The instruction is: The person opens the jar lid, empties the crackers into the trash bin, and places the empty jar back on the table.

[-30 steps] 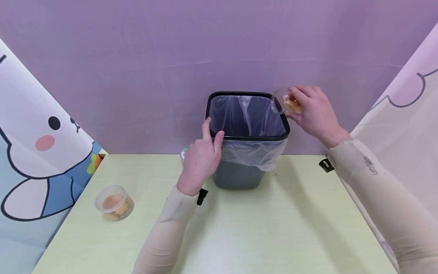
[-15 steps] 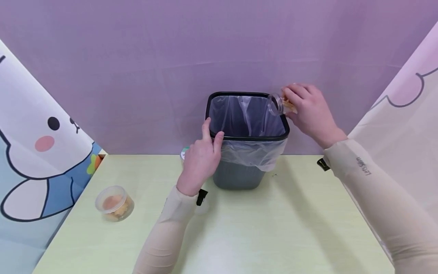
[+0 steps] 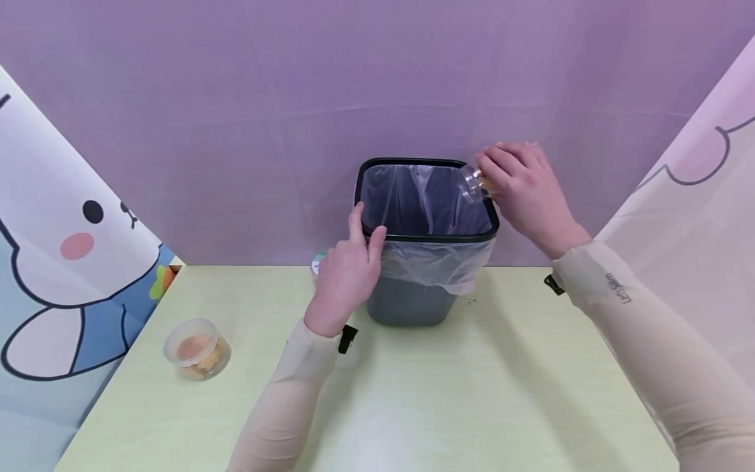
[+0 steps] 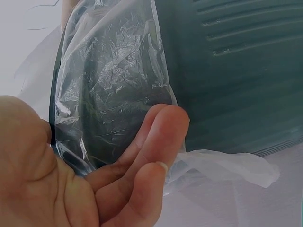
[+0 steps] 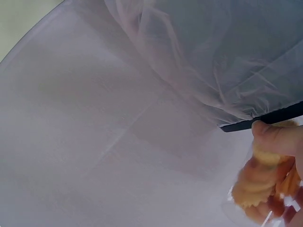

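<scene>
A grey trash bin [image 3: 411,303] with a black rim stands upright, lined with a clear plastic bag [image 3: 433,262]. My left hand [image 3: 347,275] grips its front left corner, thumb and index finger at the rim. The left wrist view shows the other fingers curled against the bag-covered outside wall. At the right side of the rim, my right hand [image 3: 531,190] holds a clear plastic jar [image 3: 472,185] tipped on its side, mouth over the bin. Yellowish wavy-edged biscuits [image 5: 255,187] show inside it in the right wrist view, with the thumb close to the rim.
A round clear tub [image 3: 197,351] with similar biscuits stands on the pale green table [image 3: 448,406], at the left. Part of a small round green-and-white thing [image 3: 316,262] shows behind my left hand. A purple cloth backdrop [image 3: 265,151] rises behind the bin.
My right hand has moved slightly left and tipped the jar further, its mouth now lower over the bin. The left hand, bin and tub have stayed put.
</scene>
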`<act>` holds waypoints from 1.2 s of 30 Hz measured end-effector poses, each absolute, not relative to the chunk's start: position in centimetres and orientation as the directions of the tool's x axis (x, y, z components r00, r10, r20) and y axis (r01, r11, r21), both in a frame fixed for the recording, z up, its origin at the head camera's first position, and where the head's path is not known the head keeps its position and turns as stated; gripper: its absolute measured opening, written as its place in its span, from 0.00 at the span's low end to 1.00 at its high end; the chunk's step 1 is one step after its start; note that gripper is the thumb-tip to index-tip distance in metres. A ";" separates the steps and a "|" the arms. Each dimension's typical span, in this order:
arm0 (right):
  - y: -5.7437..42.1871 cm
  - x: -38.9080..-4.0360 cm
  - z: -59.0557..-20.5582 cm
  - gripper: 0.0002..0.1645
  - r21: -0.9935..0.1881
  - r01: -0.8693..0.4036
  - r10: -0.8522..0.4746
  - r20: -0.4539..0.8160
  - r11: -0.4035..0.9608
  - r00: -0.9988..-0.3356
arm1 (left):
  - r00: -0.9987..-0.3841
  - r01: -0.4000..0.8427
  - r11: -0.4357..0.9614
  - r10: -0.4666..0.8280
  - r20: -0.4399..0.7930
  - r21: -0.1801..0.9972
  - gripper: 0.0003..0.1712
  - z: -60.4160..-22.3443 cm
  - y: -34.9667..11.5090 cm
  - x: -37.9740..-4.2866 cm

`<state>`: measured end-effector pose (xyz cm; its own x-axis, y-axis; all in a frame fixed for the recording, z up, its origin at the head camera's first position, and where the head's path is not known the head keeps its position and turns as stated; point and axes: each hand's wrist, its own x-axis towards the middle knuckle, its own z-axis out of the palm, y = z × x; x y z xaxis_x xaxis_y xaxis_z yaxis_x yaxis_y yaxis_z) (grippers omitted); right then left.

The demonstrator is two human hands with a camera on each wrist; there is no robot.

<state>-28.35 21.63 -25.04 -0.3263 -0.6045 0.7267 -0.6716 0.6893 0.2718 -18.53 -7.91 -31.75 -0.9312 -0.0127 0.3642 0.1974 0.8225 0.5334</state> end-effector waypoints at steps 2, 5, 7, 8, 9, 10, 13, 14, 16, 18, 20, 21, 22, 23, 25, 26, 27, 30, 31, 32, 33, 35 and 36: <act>21.7 -28.4 -25.1 0.32 0.282 -0.676 -0.611 0.727 0.681 -0.313 | -0.932 0.198 0.820 -0.012 0.362 0.537 0.42 -31.8 -7.9 -18.5; 21.8 -28.4 -25.1 0.32 0.298 -0.680 -0.626 0.719 0.670 -0.302 | -0.934 0.197 0.819 -0.010 0.356 0.539 0.41 -31.7 -7.9 -18.6; 21.9 -28.5 -25.0 0.33 0.308 -0.681 -0.639 0.706 0.665 -0.305 | -0.935 0.196 0.818 -0.010 0.354 0.540 0.40 -31.7 -7.9 -18.6; 21.9 -28.5 -25.0 0.33 0.314 -0.680 -0.648 0.697 0.662 -0.308 | -0.936 0.196 0.818 -0.009 0.352 0.541 0.40 -31.7 -7.9 -18.7; 21.9 -28.5 -24.9 0.33 0.320 -0.681 -0.656 0.687 0.659 -0.312 | -0.937 0.194 0.819 -0.009 0.351 0.540 0.40 -31.7 -7.8 -18.7; 21.9 -28.5 -24.9 0.32 0.326 -0.681 -0.665 0.677 0.655 -0.316 | -0.937 0.194 0.819 -0.009 0.350 0.540 0.40 -31.7 -7.9 -18.7; 21.7 -28.6 -24.8 0.31 0.347 -0.685 -0.689 0.654 0.641 -0.314 | -0.939 0.192 0.820 -0.007 0.345 0.540 0.42 -31.7 -7.9 -18.7; 21.7 -28.6 -24.7 0.31 0.360 -0.684 -0.698 0.647 0.634 -0.307 | -0.939 0.192 0.820 -0.006 0.344 0.539 0.42 -31.7 -7.9 -18.7; 21.6 -28.6 -24.7 0.31 0.392 -0.680 -0.720 0.629 0.619 -0.294 | -0.939 0.194 0.818 -0.006 0.345 0.541 0.42 -31.8 -7.9 -18.7; 21.5 -28.6 -24.7 0.32 0.433 -0.671 -0.746 0.604 0.602 -0.281 | -0.939 0.192 0.818 -0.008 0.345 0.542 0.43 -31.8 -7.9 -18.6; 21.5 -28.6 -24.7 0.33 0.470 -0.663 -0.770 0.579 0.583 -0.267 | -0.938 0.192 0.817 -0.010 0.347 0.544 0.43 -31.8 -7.9 -18.7; 21.4 -28.6 -24.7 0.34 0.485 -0.658 -0.780 0.569 0.575 -0.262 | -0.938 0.193 0.816 -0.011 0.348 0.545 0.44 -31.9 -7.9 -18.7; 21.4 -28.6 -24.7 0.34 0.497 -0.655 -0.786 0.563 0.569 -0.255 | -0.937 0.192 0.817 -0.012 0.349 0.544 0.44 -31.9 -7.9 -18.7; 21.3 -28.7 -24.7 0.34 0.507 -0.653 -0.792 0.556 0.562 -0.250 | -0.936 0.193 0.816 -0.013 0.351 0.545 0.43 -31.9 -7.9 -18.7; 21.3 -28.6 -24.7 0.33 0.526 -0.652 -0.807 0.540 0.546 -0.239 | -0.935 0.198 0.812 -0.012 0.355 0.548 0.42 -31.9 -7.9 -18.8; 21.3 -28.6 -24.7 0.33 0.537 -0.651 -0.815 0.530 0.536 -0.234 | -0.934 0.200 0.812 -0.011 0.357 0.548 0.42 -31.9 -7.8 -18.8; 21.3 -28.6 -24.6 0.34 0.550 -0.649 -0.825 0.515 0.525 -0.231 | -0.934 0.202 0.812 -0.009 0.357 0.548 0.42 -31.9 -7.8 -18.8; 21.2 -28.5 -24.5 0.36 0.604 -0.636 -0.864 0.451 0.480 -0.224 | -0.934 0.205 0.812 -0.004 0.356 0.547 0.44 -32.0 -7.8 -18.8; 21.2 -28.4 -24.4 0.37 0.624 -0.628 -0.876 0.426 0.464 -0.225 | -0.936 0.203 0.813 -0.003 0.353 0.546 0.46 -32.0 -7.8 -18.8; 21.2 -28.4 -24.4 0.39 0.639 -0.623 -0.886 0.407 0.451 -0.223 | -0.935 0.203 0.813 -0.003 0.353 0.545 0.47 -32.1 -7.8 -18.8; 21.1 -28.4 -24.3 0.39 0.652 -0.619 -0.894 0.389 0.437 -0.222 | -0.935 0.203 0.813 -0.004 0.354 0.545 0.48 -32.1 -7.8 -18.8; 21.0 -28.4 -24.2 0.40 0.676 -0.612 -0.909 0.357 0.411 -0.217 | -0.935 0.200 0.815 -0.007 0.354 0.544 0.48 -32.2 -7.9 -18.8; 21.0 -28.4 -24.2 0.40 0.687 -0.607 -0.915 0.344 0.400 -0.213 | -0.935 0.199 0.816 -0.007 0.354 0.543 0.48 -32.2 -7.9 -18.8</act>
<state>-28.35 20.96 -24.17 -0.2131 -0.9145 0.3439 -0.6068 0.3997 0.6870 -18.80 -7.86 -32.18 -0.9353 -0.0073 0.3537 0.1991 0.8155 0.5434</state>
